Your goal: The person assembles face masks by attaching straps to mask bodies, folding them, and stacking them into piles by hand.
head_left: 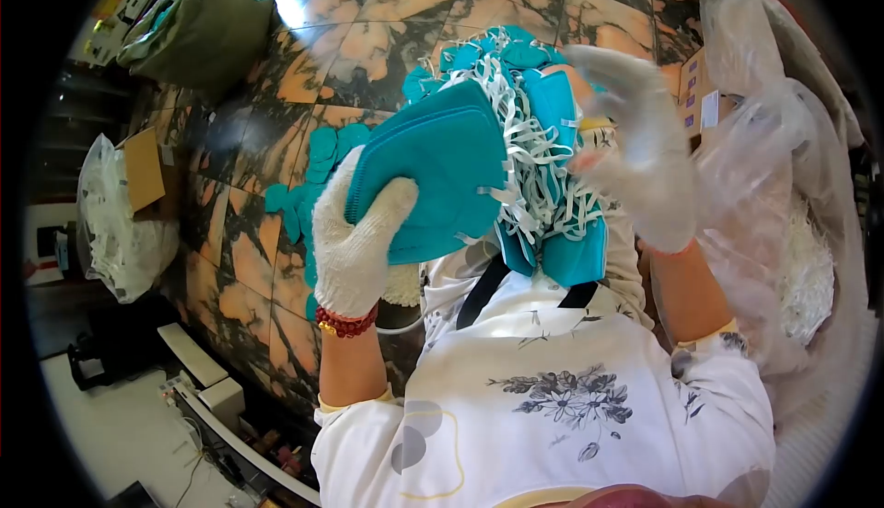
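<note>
My left hand (354, 241), in a white knit glove with a red bead bracelet at the wrist, grips a stack of teal folded face masks (442, 172). The thumb presses on the front mask and the fingers are behind the stack. White ear loops (520, 153) stick out from its right side. My right hand (649, 130), also gloved and slightly blurred, is raised at the right with thumb and fingers apart and nothing seen between them. Close by its fingers, more teal masks (552, 107) with tangled loops lie over my lap, some partly hidden.
Loose teal pieces (322, 153) lie on the marbled tile floor (396, 11) at the left. Clear plastic bags (755, 158) and a cardboard box (697, 93) stand at the right. A green sack (198, 38) and another bagged box (138, 176) are at the left.
</note>
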Demonstrator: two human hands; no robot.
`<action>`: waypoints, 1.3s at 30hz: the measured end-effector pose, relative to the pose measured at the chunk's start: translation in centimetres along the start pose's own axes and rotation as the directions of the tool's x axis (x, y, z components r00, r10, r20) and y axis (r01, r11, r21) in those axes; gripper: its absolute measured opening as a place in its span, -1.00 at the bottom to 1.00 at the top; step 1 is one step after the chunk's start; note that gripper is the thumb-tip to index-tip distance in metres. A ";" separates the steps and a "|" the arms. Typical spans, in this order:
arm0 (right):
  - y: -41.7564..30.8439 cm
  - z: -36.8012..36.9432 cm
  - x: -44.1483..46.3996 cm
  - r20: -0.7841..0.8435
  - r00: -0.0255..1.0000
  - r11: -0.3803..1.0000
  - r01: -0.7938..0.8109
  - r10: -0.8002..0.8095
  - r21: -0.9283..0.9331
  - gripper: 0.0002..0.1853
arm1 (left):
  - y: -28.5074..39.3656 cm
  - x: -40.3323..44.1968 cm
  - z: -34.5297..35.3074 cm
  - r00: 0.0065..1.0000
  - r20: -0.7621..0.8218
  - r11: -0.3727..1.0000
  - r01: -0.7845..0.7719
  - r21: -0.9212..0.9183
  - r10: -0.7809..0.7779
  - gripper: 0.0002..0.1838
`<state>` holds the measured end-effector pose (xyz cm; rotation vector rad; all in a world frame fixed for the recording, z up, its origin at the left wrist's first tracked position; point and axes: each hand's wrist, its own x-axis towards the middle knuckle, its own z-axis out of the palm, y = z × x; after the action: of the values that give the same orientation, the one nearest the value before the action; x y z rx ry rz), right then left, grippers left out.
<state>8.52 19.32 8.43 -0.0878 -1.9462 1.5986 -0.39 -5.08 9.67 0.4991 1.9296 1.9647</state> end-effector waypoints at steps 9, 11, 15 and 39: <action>-0.5 1.5 -0.3 0.547 0.730 0.895 -0.438 0.410 -0.086 -0.65 | 0.0 -0.1 0.2 0.999 0.038 0.973 -0.033 0.226 0.025 -0.70; -0.3 1.3 -0.1 0.534 0.756 0.920 -0.374 0.378 -0.121 -0.71 | -0.7 0.0 -0.4 0.962 0.234 0.950 -0.200 0.238 0.144 -0.71; 1.4 0.0 0.3 0.655 0.738 0.959 0.274 -0.162 -0.072 -0.77 | -0.4 2.8 -2.6 0.701 0.684 0.952 -0.306 0.036 0.200 -0.45; 0.9 -2.4 -1.0 0.683 0.731 0.951 0.210 0.000 -0.226 -0.94 | 0.2 1.5 1.8 0.884 0.423 0.682 -0.184 0.707 -0.200 -0.10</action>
<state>10.20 21.29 7.39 0.5687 -2.6776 1.3526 -0.86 -2.82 9.93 1.0551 2.2806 0.8137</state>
